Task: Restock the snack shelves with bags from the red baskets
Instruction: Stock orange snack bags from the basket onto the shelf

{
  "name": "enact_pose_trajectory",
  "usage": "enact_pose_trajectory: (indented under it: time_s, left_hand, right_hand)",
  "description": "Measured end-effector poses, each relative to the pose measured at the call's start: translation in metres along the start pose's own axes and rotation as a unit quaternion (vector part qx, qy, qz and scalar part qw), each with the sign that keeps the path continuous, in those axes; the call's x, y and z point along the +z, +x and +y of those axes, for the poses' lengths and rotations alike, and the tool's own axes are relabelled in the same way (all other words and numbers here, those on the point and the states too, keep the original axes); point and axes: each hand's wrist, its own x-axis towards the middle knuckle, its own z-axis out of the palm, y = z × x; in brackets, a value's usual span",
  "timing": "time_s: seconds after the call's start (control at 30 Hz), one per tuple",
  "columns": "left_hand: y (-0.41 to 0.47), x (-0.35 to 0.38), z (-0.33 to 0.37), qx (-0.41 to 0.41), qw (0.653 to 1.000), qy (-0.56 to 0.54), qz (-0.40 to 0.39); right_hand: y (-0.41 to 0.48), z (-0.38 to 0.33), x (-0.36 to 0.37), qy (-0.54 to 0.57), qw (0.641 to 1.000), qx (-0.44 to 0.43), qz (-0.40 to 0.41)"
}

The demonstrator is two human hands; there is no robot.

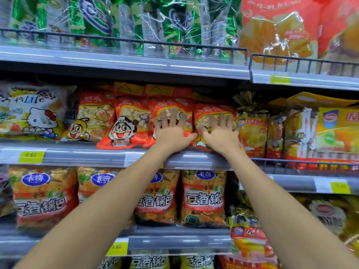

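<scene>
Both my arms reach up to the middle shelf (81,156). My left hand (172,127) lies flat with spread fingers against a red snack bag (171,105) with a clear window of small round biscuits. My right hand (219,130) presses flat on the neighbouring red bag (213,111) at the right end of the row. Two more red bags of the same kind, one (132,121) beside my left hand and another (95,117) further left, stand upright in that row. No red basket is in view.
Green-wrapped packs (171,26) and large red bags (281,30) fill the top shelf behind a wire rail. A white cartoon-cat bag (37,111) stands at the left, yellow cake packs (252,129) at the right. Orange crisp bags (204,197) line the shelf below.
</scene>
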Motion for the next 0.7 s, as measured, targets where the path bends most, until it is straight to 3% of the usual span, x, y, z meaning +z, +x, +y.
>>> enact_pose_trajectory:
  time_s: [0.1,0.27,0.4,0.57,0.7]
  left_hand:
    - [-0.005,0.003,-0.002,0.017,1.000,-0.018,0.014]
    - [-0.021,0.000,-0.012,0.078,0.997,0.001,0.026]
    - [-0.045,-0.010,-0.038,0.132,0.981,-0.064,0.125]
    - [-0.052,-0.033,-0.096,0.006,0.966,-0.122,0.228]
    - [-0.049,-0.053,-0.152,-0.127,0.962,-0.139,0.197]
  right_hand:
    - [-0.004,-0.001,0.000,-0.013,1.000,-0.005,0.013]
    - [-0.015,-0.006,0.006,-0.005,0.993,-0.048,0.111]
    - [-0.026,-0.027,0.005,0.051,0.974,-0.099,0.199]
    - [-0.036,-0.087,-0.001,0.185,0.946,-0.206,0.169]
    - [-0.032,-0.141,0.000,0.281,0.936,-0.180,0.107]
